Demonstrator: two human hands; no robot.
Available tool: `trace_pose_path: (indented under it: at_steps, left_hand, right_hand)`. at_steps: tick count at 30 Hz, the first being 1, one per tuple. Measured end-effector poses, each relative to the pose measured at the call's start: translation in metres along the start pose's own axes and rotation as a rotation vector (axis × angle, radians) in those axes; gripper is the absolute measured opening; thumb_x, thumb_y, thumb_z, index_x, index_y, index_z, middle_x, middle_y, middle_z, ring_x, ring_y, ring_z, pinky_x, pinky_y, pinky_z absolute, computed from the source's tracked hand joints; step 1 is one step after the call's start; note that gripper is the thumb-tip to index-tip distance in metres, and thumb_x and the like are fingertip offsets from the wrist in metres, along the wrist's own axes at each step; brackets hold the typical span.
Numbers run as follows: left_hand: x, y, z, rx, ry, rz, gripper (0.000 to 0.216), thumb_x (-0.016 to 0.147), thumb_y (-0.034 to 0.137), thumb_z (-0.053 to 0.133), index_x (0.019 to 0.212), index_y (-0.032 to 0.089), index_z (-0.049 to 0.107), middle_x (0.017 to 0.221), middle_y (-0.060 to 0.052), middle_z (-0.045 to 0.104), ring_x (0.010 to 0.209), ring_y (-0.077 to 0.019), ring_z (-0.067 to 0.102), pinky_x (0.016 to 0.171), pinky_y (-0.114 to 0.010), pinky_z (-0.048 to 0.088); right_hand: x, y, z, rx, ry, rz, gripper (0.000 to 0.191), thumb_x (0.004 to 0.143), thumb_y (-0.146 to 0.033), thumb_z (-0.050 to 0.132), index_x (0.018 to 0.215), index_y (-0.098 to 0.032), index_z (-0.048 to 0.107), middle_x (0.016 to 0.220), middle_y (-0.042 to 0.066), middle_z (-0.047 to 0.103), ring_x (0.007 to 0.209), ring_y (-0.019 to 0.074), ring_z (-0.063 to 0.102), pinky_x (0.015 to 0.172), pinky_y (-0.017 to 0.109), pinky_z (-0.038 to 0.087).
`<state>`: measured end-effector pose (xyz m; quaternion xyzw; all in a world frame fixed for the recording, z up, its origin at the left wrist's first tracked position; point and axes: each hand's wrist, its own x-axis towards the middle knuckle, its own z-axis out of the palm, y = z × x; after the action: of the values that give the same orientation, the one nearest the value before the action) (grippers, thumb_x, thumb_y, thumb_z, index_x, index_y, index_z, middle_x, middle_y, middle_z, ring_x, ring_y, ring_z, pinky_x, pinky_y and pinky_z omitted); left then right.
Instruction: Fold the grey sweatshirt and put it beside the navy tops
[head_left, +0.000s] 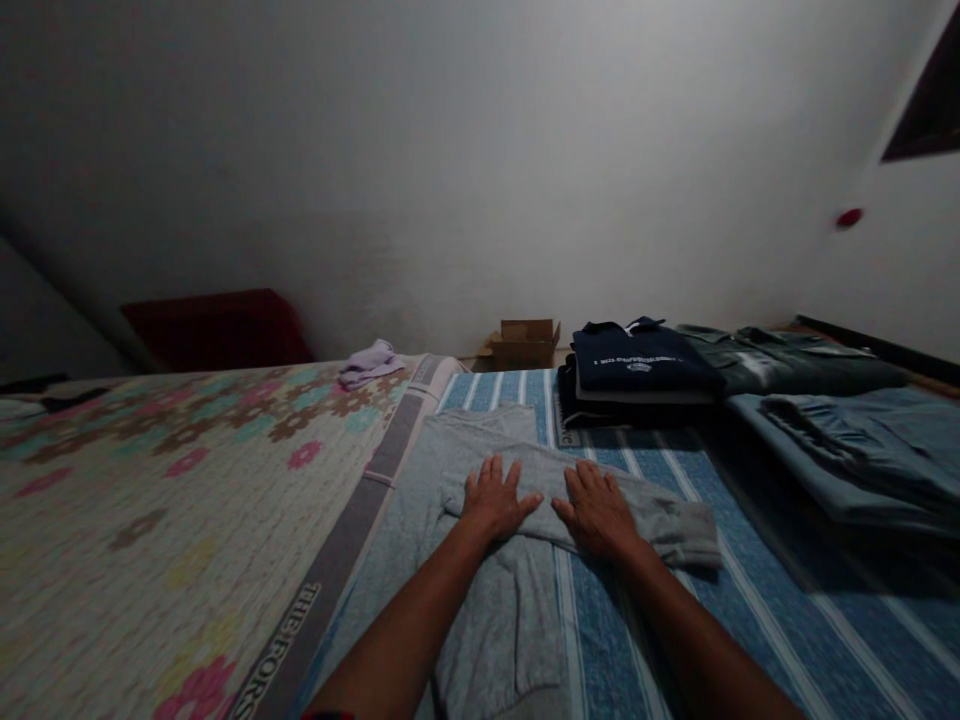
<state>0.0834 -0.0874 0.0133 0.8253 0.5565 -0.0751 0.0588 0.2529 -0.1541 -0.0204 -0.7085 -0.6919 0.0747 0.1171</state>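
Both hands lie flat, fingers spread, gripping nothing; the left hand (495, 497) and right hand (596, 510) press a grey sweatshirt (487, 590) spread on the blue striped sheet (757, 610); folded clothes (637, 375) are stacked beyond.

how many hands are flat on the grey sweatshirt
2. The left hand lies flat on the folded-over sleeve of the grey sweatshirt; the right hand lies flat beside it, on the same sleeve. No other hands show.

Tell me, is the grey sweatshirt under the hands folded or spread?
Partly folded: one sleeve lies across the sweatshirt, under the left hand and right hand; the rest lies spread on the sheet.
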Motion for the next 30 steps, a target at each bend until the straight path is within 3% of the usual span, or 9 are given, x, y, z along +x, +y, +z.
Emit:
trace_pose_path:
  at_steps: [5, 9, 17, 25, 30]
  left_hand:
    - [0.013, 0.009, -0.019, -0.006, -0.045, -0.004, 0.079, 0.081, 0.065, 0.038, 0.142, 0.015, 0.035, 0.152, -0.021, 0.023, 0.14, -0.0367, 0.019, 0.108, -0.055, 0.02]
    - [0.031, 0.023, -0.017, -0.005, 0.064, 0.04, 0.065, 0.092, 0.05, 0.02, 0.144, 0.012, 0.027, 0.155, -0.015, 0.017, 0.142, -0.0259, 0.013, 0.112, -0.047, 0.014]
    - [0.045, 0.025, 0.011, 0.01, 0.093, 0.068, 0.076, 0.09, 0.061, 0.012, 0.147, 0.01, 0.021, 0.155, -0.013, 0.015, 0.143, -0.0265, 0.009, 0.112, -0.052, 0.012]
    - [0.048, 0.025, 0.013, 0.004, 0.12, 0.07, 0.075, 0.09, 0.061, 0.013, 0.147, 0.013, 0.022, 0.155, -0.012, 0.014, 0.143, -0.0264, 0.008, 0.112, -0.052, 0.011]
    - [0.047, 0.027, 0.011, -0.023, 0.1, 0.062, 0.076, 0.09, 0.061, 0.014, 0.146, 0.011, 0.023, 0.155, -0.013, 0.014, 0.143, -0.0266, 0.008, 0.112, -0.053, 0.011]
  right_hand:
    - [-0.001, 0.0, -0.001, 0.008, -0.034, 0.014, 0.068, 0.093, -0.053, 0.026, 0.144, -0.009, 0.032, 0.152, 0.018, 0.023, 0.141, 0.0318, 0.013, 0.11, 0.047, 0.008]
    - [-0.001, -0.002, -0.003, 0.016, -0.057, 0.026, 0.069, 0.093, -0.053, 0.024, 0.145, -0.009, 0.03, 0.153, 0.018, 0.021, 0.141, 0.0317, 0.012, 0.11, 0.048, 0.006]
    - [0.002, -0.001, -0.003, 0.03, -0.071, 0.053, 0.069, 0.092, -0.055, 0.026, 0.146, -0.011, 0.029, 0.153, 0.018, 0.019, 0.142, 0.0305, 0.009, 0.111, 0.047, 0.003]
    - [-0.003, 0.01, -0.008, 0.012, -0.099, 0.112, 0.075, 0.091, -0.06, 0.027, 0.147, -0.011, 0.027, 0.153, 0.02, 0.017, 0.141, 0.0325, 0.009, 0.11, 0.047, 0.006]
    - [-0.015, 0.018, -0.015, -0.053, -0.086, 0.155, 0.073, 0.091, -0.059, 0.028, 0.145, -0.009, 0.031, 0.151, 0.021, 0.023, 0.14, 0.0345, 0.014, 0.109, 0.047, 0.009]
